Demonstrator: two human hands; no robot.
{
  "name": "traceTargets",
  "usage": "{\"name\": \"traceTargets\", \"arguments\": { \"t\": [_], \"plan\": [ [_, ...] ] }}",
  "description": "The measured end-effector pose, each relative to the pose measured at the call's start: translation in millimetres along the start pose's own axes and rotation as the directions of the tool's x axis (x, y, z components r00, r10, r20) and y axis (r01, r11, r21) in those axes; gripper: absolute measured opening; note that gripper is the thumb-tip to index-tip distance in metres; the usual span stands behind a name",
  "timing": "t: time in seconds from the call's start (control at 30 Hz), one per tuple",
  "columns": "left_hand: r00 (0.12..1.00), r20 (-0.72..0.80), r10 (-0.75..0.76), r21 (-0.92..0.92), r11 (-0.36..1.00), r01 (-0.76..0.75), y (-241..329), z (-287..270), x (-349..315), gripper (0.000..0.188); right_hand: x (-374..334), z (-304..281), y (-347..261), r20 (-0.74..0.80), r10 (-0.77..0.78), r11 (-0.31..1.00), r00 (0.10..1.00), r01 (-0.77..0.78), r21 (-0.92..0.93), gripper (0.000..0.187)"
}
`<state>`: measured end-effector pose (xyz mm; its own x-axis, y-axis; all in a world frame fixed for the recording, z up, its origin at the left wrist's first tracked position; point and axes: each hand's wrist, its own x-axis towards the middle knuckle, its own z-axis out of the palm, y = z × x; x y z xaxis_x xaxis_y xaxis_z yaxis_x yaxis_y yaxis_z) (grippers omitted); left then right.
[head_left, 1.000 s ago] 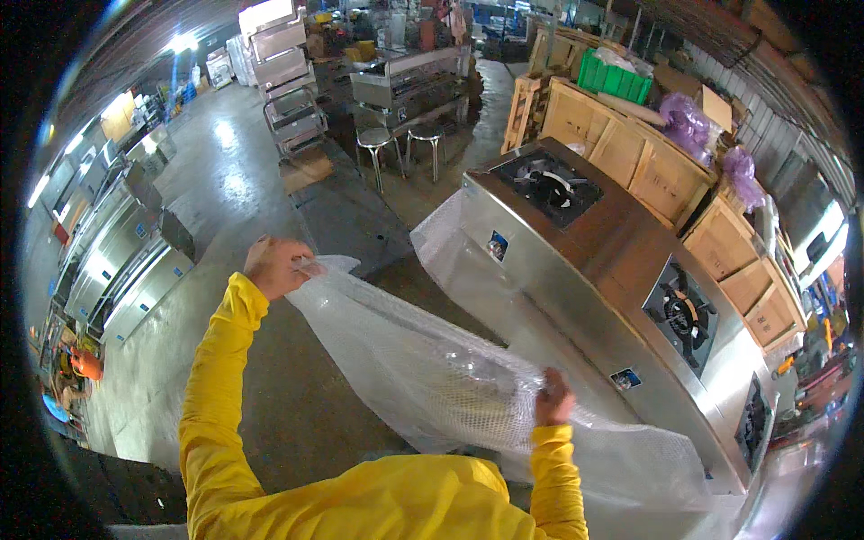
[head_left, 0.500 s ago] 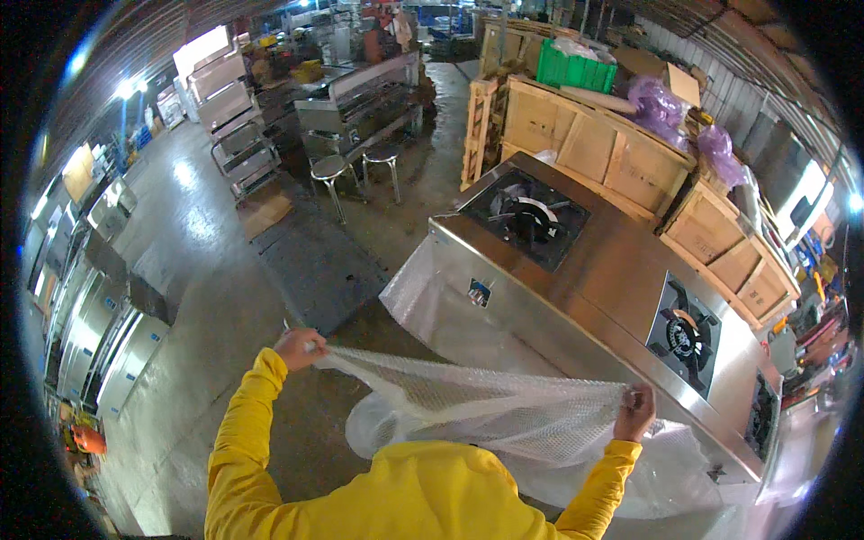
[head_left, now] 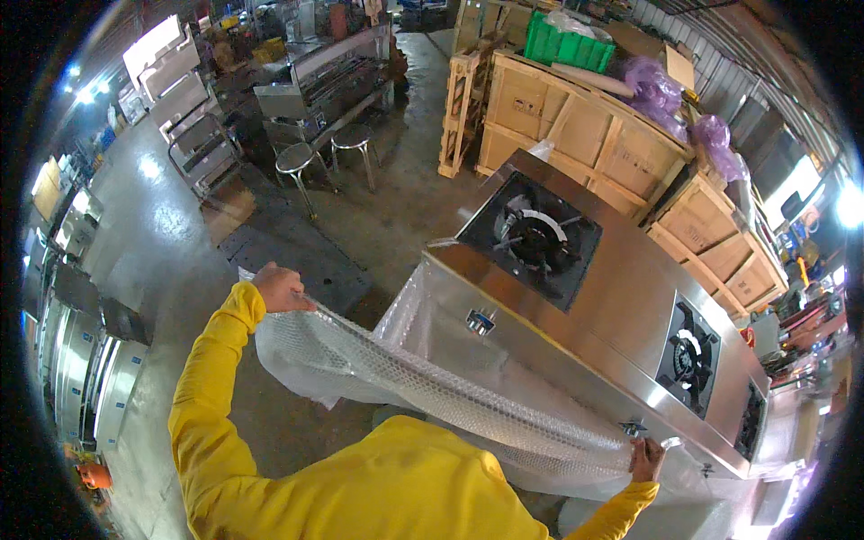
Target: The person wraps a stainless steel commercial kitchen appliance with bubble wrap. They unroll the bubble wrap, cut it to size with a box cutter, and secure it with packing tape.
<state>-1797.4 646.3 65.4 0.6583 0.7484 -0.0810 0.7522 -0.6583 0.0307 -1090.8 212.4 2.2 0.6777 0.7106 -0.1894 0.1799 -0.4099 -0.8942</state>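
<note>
A long sheet of clear bubble wrap (head_left: 423, 371) stretches between my two hands, its top edge pulled fairly taut. My left hand (head_left: 281, 288) is closed on the sheet's left end, out over the floor. At the other end, my right hand (head_left: 644, 459) pinches the wrap close to the front of a stainless steel gas stove (head_left: 621, 292). The stove's steel top carries black burners, one near the far end (head_left: 537, 236) and another (head_left: 688, 354) further right. More wrap hangs against the stove's front panel, below a control knob (head_left: 481, 321).
Wooden crates (head_left: 576, 126) stand behind the stove, with a green plastic crate (head_left: 569, 43) and purple wrapping (head_left: 655, 90) on top. Two round metal stools (head_left: 295, 159) are ahead to the left. Steel units (head_left: 108, 378) line the left side.
My left hand has moved left and up, drawing the bubble wrap out wider, and my right hand has lowered slightly. The stove's front knobs show more plainly.
</note>
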Motion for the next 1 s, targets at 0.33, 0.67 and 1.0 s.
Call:
{"name": "traceTargets", "arguments": {
  "t": [0.33,0.67,1.0],
  "plan": [
    [0.989,0.15,0.004,-0.552,0.83,0.08,-85,55,95,0.048,-9,-20,-43,0.087,0.183,0.721,0.979,-0.073,-0.689,0.042],
    [0.991,-0.113,0.074,-0.84,0.526,-0.135,-101,89,190,0.027,43,-35,-17,-0.27,0.037,0.647,0.962,-0.229,-0.727,0.057],
    [0.981,-0.152,0.119,-0.74,0.645,-0.193,-81,48,271,0.032,85,30,1,-0.654,-0.098,0.362,0.75,-0.585,-0.726,0.039]
  ]
}}
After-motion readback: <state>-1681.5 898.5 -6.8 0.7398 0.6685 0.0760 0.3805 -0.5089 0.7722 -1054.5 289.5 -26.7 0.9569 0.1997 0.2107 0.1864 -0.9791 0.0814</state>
